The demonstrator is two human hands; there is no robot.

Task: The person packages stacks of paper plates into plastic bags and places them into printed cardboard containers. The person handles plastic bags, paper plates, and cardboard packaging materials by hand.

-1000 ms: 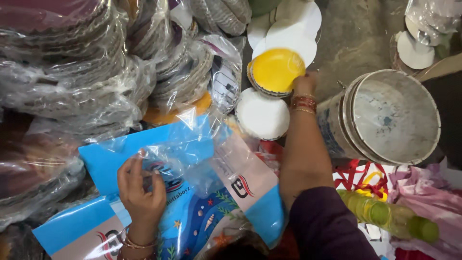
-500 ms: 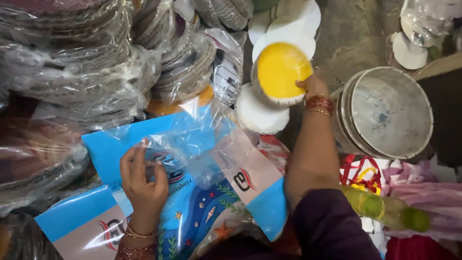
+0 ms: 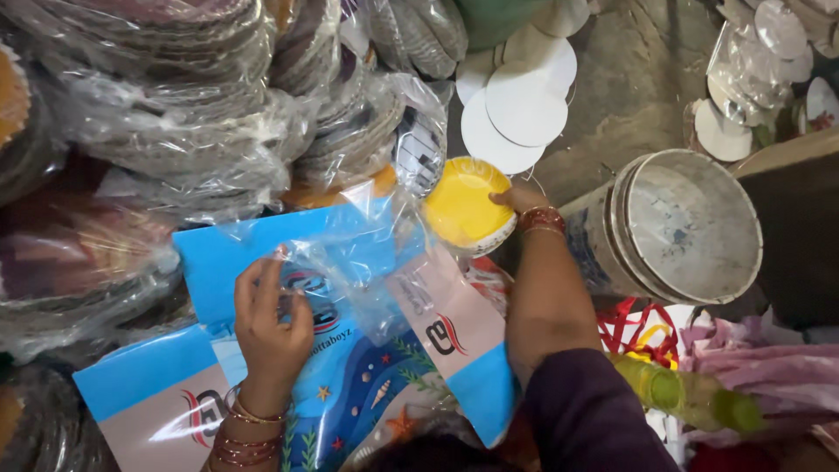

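My left hand [image 3: 269,319] pinches the edge of a clear plastic bag [image 3: 350,262] that lies over a blue printed card sheet [image 3: 350,385] in my lap. My right hand [image 3: 517,199] grips a stack of yellow paper plates [image 3: 463,208] by its rim, tilted toward the bag's open mouth. The plates sit just right of the bag, touching its crumpled top edge. Bangles ring both wrists.
Plastic-wrapped bundles of plates [image 3: 175,105] are piled across the left and top. White round card discs [image 3: 524,105] lie on the floor beyond. An empty white bucket [image 3: 682,227] stands at right, beside a yellow-green bottle [image 3: 690,393] and pink cloth [image 3: 760,358].
My right hand lifted the yellow plate stack off the floor pile and brought it down and left to the bag's mouth. My left hand stayed on the bag.
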